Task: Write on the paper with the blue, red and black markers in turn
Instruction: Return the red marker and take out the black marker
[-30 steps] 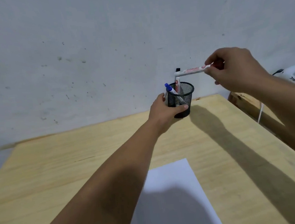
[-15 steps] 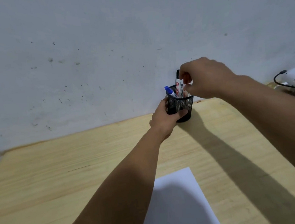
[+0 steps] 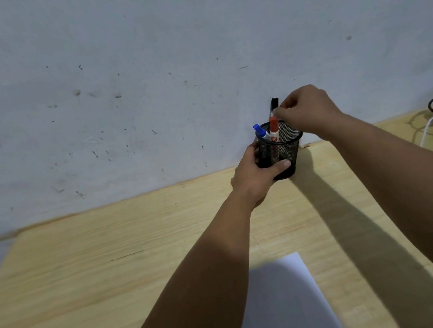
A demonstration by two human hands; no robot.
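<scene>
So the left hand [image 3: 258, 172] is wrapped around the black wire-mesh pen cup [image 3: 281, 149], thumb across the front and fingers round the far side, which I'd guess is just to stop the light cup tipping or sliding while the other hand fishes in it. The cup sits at the back of the pale wooden table [image 3: 114, 262], close to the scuffed grey-white wall [image 3: 151, 78]. Three markers stand in it: the blue-capped white marker [image 3: 260, 132] leaning left over the rim, the red-capped white marker [image 3: 274, 130] standing upright in the middle, and the black marker [image 3: 274, 103] sticking up tallest at the back. The right hand [image 3: 307, 111] is bunched above the cup with its fingertips [image 3: 277, 111] pinched together right at the black marker's barrel. Looks like it's gripping that one, though I can't say for sure it isn't just touching. The white sheet of paper [image 3: 285, 300] lies near the front edge, well apart from the cup, partly under the forearm's shadow, and no writing shows on the part in view.
</scene>
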